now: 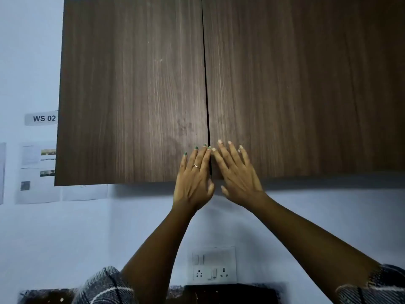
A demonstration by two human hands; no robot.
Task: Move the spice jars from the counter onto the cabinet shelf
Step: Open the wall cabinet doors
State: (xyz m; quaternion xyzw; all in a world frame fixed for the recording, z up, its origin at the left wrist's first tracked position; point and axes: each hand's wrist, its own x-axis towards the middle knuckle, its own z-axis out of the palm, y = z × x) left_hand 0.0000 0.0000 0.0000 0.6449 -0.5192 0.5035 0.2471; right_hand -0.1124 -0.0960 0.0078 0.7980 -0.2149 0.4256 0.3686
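WS 02 label on wall far left, printed sheets below it. Left cabinet door closed, dark wood grain. Left hand flat on its lower right corner, fingers straight, released, ring on 1 finger. Right hand flat on lower left corner of right cabinet door, fingers spread, grasping nothing. Hands just beside each other at centre seam. Switch and socket plate on wall below. Worktop edge at bottom. Spice jars, shelf out of sight.
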